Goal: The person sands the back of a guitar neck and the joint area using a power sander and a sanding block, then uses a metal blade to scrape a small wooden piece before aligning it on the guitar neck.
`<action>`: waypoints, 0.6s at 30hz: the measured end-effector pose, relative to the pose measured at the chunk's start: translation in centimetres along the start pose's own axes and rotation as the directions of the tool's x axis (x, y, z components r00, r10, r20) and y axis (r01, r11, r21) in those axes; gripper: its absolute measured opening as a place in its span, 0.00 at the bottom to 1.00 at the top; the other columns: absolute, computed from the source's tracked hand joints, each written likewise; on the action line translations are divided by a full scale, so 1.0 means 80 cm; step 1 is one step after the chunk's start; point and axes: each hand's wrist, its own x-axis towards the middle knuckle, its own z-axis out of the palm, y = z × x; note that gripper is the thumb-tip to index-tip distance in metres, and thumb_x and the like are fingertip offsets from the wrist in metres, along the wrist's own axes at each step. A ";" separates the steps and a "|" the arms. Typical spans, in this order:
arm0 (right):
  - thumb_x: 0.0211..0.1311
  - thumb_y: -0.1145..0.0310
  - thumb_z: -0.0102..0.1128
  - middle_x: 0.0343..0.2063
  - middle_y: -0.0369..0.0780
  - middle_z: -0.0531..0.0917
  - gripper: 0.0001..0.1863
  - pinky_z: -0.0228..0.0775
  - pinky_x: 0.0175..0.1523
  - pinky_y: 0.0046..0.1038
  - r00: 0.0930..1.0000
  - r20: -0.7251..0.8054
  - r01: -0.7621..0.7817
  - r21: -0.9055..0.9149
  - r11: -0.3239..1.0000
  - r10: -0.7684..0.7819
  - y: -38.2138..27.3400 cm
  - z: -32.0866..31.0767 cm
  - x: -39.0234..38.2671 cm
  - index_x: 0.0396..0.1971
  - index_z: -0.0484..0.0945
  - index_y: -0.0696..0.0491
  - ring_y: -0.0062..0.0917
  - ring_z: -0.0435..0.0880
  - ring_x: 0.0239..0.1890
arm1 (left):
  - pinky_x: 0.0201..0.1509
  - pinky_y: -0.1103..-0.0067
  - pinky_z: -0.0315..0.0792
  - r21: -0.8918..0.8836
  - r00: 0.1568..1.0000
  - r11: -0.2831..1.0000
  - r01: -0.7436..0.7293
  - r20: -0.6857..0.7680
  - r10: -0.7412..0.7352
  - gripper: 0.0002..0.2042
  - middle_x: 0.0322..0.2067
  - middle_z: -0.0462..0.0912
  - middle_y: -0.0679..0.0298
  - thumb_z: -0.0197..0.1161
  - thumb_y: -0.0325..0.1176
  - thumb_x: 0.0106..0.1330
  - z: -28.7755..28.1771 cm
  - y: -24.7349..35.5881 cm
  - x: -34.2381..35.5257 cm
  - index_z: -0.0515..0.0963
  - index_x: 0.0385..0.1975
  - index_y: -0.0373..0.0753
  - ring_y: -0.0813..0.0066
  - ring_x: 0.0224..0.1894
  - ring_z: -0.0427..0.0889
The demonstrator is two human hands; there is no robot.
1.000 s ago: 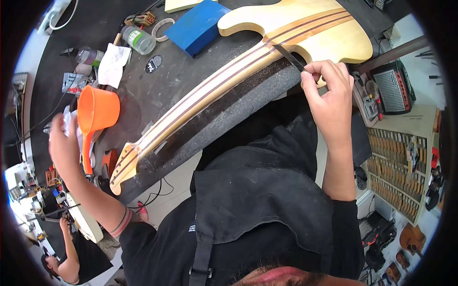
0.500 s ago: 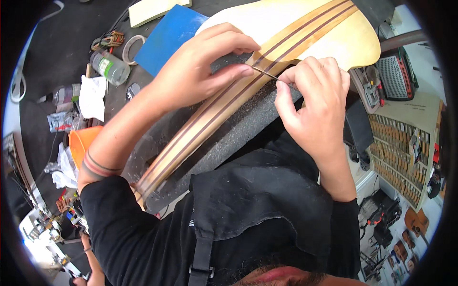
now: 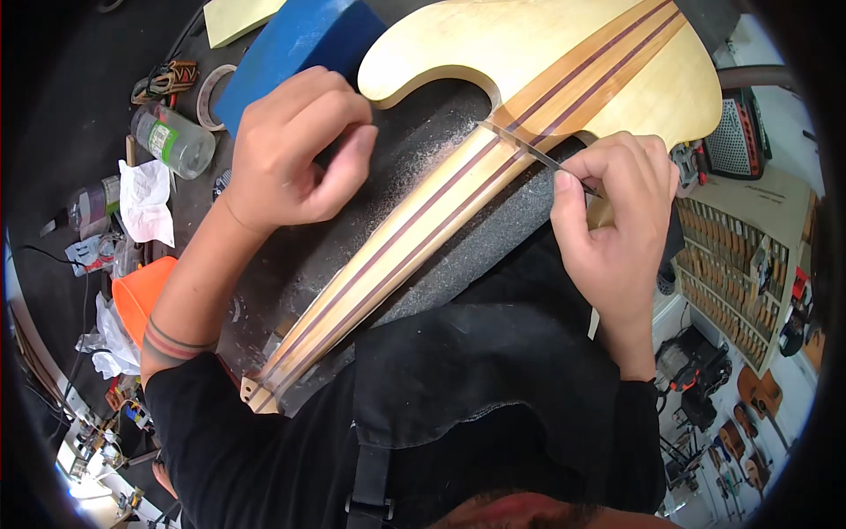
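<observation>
A pale wooden guitar body point(image 3: 441, 44) carries a long striped wooden neck point(image 3: 397, 234) that slants down to the lower left. Across the neck, just where it meets the body, lies a thin metal strip point(image 3: 522, 144), file-like in shape. My right hand point(image 3: 617, 207) pinches the strip's right end between thumb and fingers, at the neck's right side. To the left of the neck, apart from it, my left hand point(image 3: 300, 150) is loosely closed with its fingers curled. I see nothing in it, though its palm is partly hidden.
Pale dust point(image 3: 432, 163) lies on the dark bench beside the neck. A blue block point(image 3: 300, 53), a tape roll point(image 3: 210, 97), a clear bottle point(image 3: 176, 141), a crumpled paper point(image 3: 145, 201) and an orange container point(image 3: 141, 291) stand left. A grey block point(image 3: 467, 242) sits under the neck. A tool rack point(image 3: 731, 273) is right.
My left hand has let go of the strip's left end and moved left and down, its fingers curling. My right hand has shifted slightly right and down, still holding the strip.
</observation>
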 end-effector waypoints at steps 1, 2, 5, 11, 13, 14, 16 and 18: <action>0.57 0.77 0.70 0.30 0.34 0.79 0.09 0.61 0.53 0.36 1.000 0.012 -0.002 0.002 1.000 0.002 -0.001 0.000 0.002 0.33 0.79 0.49 0.31 0.76 0.40 | 0.33 0.69 0.73 -0.011 0.999 0.999 0.033 -0.011 -0.033 0.03 0.29 0.81 0.54 0.64 0.17 0.63 0.006 0.007 0.004 0.81 0.34 0.31 0.58 0.28 0.80; 0.57 0.77 0.70 0.30 0.34 0.79 0.09 0.61 0.53 0.36 1.000 0.012 0.013 -0.002 1.000 -0.013 -0.001 0.000 0.004 0.33 0.79 0.49 0.31 0.77 0.40 | 0.33 0.69 0.73 -0.024 0.998 0.998 0.066 -0.022 -0.066 0.04 0.29 0.81 0.54 0.65 0.17 0.63 0.010 0.013 0.008 0.81 0.34 0.31 0.58 0.28 0.80; 0.56 0.77 0.70 0.30 0.33 0.79 0.09 0.61 0.52 0.36 0.999 0.002 0.036 -0.005 0.999 -0.036 -0.001 0.003 0.004 0.33 0.80 0.49 0.31 0.77 0.40 | 0.37 0.74 0.78 -0.083 0.987 0.985 0.150 -0.037 -0.153 0.08 0.32 0.84 0.55 0.67 0.14 0.62 0.024 0.030 0.007 0.82 0.39 0.30 0.63 0.32 0.84; 0.54 0.72 0.72 0.34 0.33 0.80 0.10 0.62 0.54 0.37 0.998 0.017 0.057 -0.050 0.997 -0.056 -0.002 0.007 0.003 0.35 0.81 0.48 0.33 0.78 0.42 | 0.46 0.72 0.81 -0.085 0.991 0.994 -0.071 -0.120 0.060 0.22 0.45 0.88 0.56 0.77 0.17 0.59 0.060 0.042 0.034 0.86 0.55 0.35 0.61 0.41 0.85; 0.54 0.72 0.72 0.34 0.32 0.80 0.10 0.62 0.54 0.38 0.998 0.013 0.062 -0.060 0.996 -0.061 0.000 0.007 0.002 0.35 0.81 0.47 0.33 0.78 0.42 | 0.50 0.71 0.77 0.018 0.994 0.995 -0.094 -0.052 0.094 0.21 0.45 0.88 0.61 0.79 0.21 0.58 0.057 0.041 0.041 0.88 0.53 0.39 0.61 0.43 0.82; 0.54 0.72 0.73 0.34 0.32 0.80 0.10 0.62 0.54 0.38 0.998 0.010 0.066 -0.061 0.996 -0.065 0.000 0.007 0.001 0.35 0.81 0.47 0.33 0.78 0.42 | 0.51 0.71 0.76 0.069 0.994 0.992 -0.108 -0.017 0.109 0.21 0.45 0.88 0.64 0.79 0.23 0.57 0.056 0.040 0.045 0.88 0.52 0.41 0.61 0.45 0.81; 0.54 0.72 0.73 0.35 0.32 0.80 0.10 0.62 0.54 0.38 0.997 0.004 0.077 -0.061 0.995 -0.076 0.000 0.010 0.000 0.36 0.81 0.47 0.33 0.79 0.43 | 0.56 0.68 0.68 0.045 0.998 0.997 -0.055 -0.035 0.057 0.17 0.44 0.88 0.70 0.79 0.27 0.57 0.066 0.036 0.046 0.89 0.48 0.46 0.63 0.47 0.79; 0.55 0.71 0.73 0.35 0.32 0.80 0.10 0.61 0.54 0.38 0.997 -0.018 0.075 -0.071 0.995 -0.077 0.002 0.015 -0.002 0.36 0.81 0.46 0.33 0.79 0.43 | 0.57 0.68 0.66 0.034 1.000 0.999 -0.001 -0.015 0.001 0.15 0.43 0.88 0.70 0.79 0.28 0.58 0.065 0.041 0.053 0.89 0.46 0.46 0.64 0.47 0.79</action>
